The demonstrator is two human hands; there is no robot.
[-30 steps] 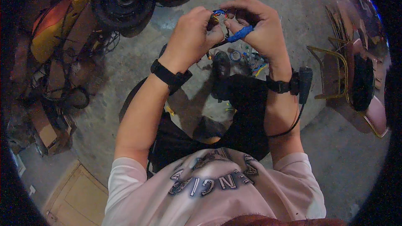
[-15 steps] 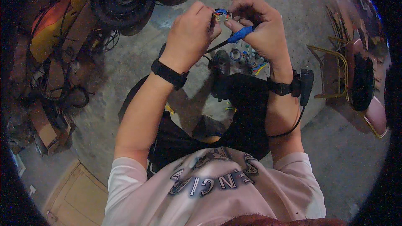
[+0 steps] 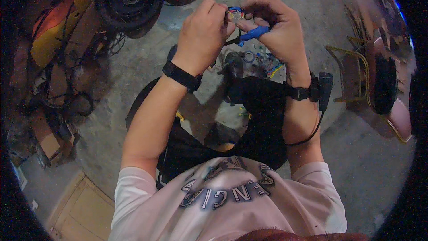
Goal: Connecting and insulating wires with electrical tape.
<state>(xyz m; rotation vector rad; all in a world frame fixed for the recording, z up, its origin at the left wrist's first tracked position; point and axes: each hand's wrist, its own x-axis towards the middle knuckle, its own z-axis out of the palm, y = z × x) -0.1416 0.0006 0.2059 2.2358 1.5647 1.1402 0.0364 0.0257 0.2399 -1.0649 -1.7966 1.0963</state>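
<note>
Small colored wire ends (image 3: pixel 235 13) sit up between my two hands. My left hand (image 3: pixel 203 35) pinches them at their left side, its fingertips curled and partly hidden by the back of the hand. My right hand (image 3: pixel 281 31) curls its fingers at their right side, with its thumb against a blue-wrapped section of cable (image 3: pixel 252 33). A black lead runs from that blue section down toward my left hand. Below them, on the concrete floor, lie a roll of tape (image 3: pixel 249 57) and loose wires and small parts (image 3: pixel 275 69).
Black tires (image 3: pixel 127 6) are heaped at the upper left beside yellow-orange panels (image 3: pixel 51 27) and tangled cables. Cardboard pieces (image 3: pixel 49 138) lie lower left, a flat tan board (image 3: pixel 84 209) at bottom left. Metal-framed chairs (image 3: pixel 392 116) stand at the right. My bent legs frame the middle floor.
Both hands and the wires have shifted slightly upward, my left hand most. A small blue piece now shows below the blue-wrapped section.
</note>
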